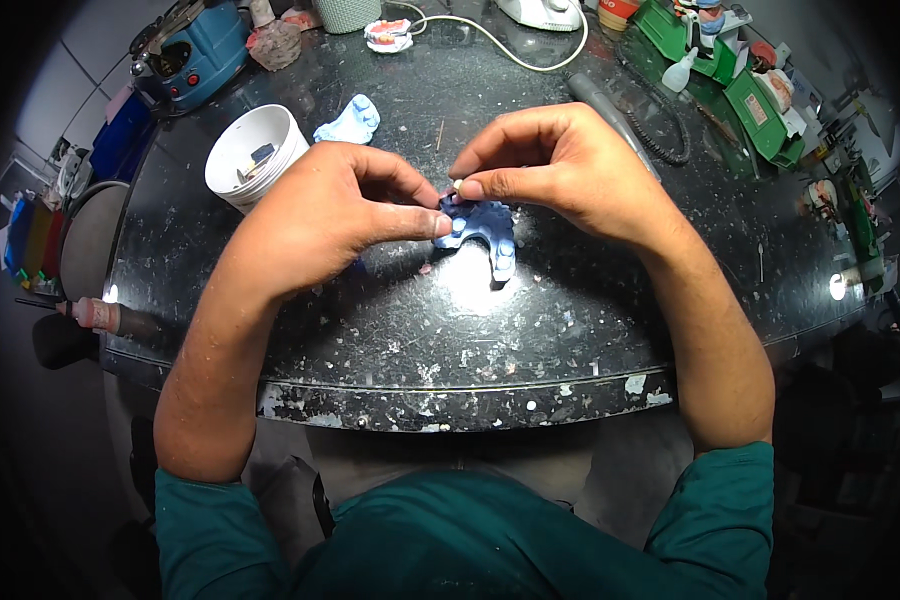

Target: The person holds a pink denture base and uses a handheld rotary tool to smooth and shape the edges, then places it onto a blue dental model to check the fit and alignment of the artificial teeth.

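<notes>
Over the middle of the table, a blue horseshoe-shaped dental model (492, 220) points its open side toward me. My left hand (320, 210) grips its left end between thumb and fingers. My right hand (590, 170) is closed in a pinch on a small pale piece (458, 185), which looks like a tooth crown. That piece is at the upper left part of the model, right by my left fingertips. The fingers partly cover it, so I cannot tell whether it touches the model.
Left of centre stands a white tub (255, 150) with small items inside; a second light-blue dental cast (348, 122) lies beyond it. A dark cylindrical handpiece (605, 105) with a coiled cord is behind my right hand. Farther back are a blue machine (195, 60) and green trays (765, 115).
</notes>
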The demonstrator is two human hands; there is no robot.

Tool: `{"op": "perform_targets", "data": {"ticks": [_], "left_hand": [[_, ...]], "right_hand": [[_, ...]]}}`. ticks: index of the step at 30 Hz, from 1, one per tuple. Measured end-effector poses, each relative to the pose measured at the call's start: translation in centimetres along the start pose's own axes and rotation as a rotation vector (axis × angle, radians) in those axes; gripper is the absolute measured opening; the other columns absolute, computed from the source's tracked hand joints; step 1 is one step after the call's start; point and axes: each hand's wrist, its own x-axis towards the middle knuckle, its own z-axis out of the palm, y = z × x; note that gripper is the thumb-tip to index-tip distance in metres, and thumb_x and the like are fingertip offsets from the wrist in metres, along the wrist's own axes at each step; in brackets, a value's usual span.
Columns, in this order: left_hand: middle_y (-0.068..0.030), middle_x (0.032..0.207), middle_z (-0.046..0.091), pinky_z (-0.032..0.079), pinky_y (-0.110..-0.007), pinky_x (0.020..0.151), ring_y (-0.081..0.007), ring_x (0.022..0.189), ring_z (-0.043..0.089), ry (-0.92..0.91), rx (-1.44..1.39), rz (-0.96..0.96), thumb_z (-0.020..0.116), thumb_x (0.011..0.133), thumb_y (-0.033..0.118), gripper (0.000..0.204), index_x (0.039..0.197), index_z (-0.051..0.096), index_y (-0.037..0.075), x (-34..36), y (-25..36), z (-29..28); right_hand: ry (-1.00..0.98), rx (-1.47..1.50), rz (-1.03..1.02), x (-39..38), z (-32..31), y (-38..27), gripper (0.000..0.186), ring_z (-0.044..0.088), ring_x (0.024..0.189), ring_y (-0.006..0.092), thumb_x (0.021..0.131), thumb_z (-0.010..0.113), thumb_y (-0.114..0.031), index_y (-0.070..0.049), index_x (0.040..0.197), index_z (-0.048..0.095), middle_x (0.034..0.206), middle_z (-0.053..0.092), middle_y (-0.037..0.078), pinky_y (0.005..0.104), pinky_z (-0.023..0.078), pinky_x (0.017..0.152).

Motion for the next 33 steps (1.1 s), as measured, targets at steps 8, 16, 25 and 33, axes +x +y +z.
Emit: {"op": "perform_targets", "data": {"ticks": [8,16,25,33], "left_hand": [[-0.0064,0.090,0.071,0.051,-0.023,0.077,-0.0091,0.081,0.064,-0.038,-0.124,-0.040,0.073,0.087,0.013,0.021,0.099,0.071,-0.004,0.4,-0.7,0.7],[-0.0043,0.086,0.069,0.051,-0.023,0.072,-0.0082,0.079,0.063,0.048,-0.138,-0.006,0.074,0.087,0.013,0.018,0.095,0.068,-0.003,0.5,-0.9,2.3],[-0.0015,0.082,0.067,0.047,-0.022,0.068,-0.0057,0.075,0.059,0.090,-0.038,0.019,0.076,0.085,0.014,0.019,0.095,0.070,-0.001,0.3,-0.6,2.3],[-0.0011,0.083,0.067,0.046,-0.022,0.072,-0.0059,0.078,0.057,0.120,-0.062,0.052,0.075,0.085,0.015,0.020,0.096,0.069,-0.001,0.4,-1.1,2.6]], "right_hand": [[-0.048,-0.034,0.057,-0.1,-0.4,-0.3,0.017,0.068,0.082,0.0117,0.082,0.075,-0.006,0.002,0.096,0.073,0.086,0.073,0.008,0.0256,0.053,0.080],[-0.061,-0.085,0.077,-0.2,-0.8,-0.4,0.019,0.068,0.084,0.0126,0.082,0.075,-0.007,0.002,0.098,0.073,0.090,0.074,0.009,0.0270,0.053,0.082],[-0.090,-0.397,0.002,-0.6,-0.8,-1.5,0.023,0.071,0.086,0.0185,0.080,0.075,-0.009,-0.001,0.101,0.073,0.092,0.074,0.011,0.0304,0.055,0.082],[-0.009,-0.571,-0.337,-0.8,-0.7,-2.3,0.022,0.072,0.084,0.0236,0.076,0.074,-0.008,-0.004,0.098,0.072,0.090,0.073,0.012,0.0318,0.056,0.077]]}}
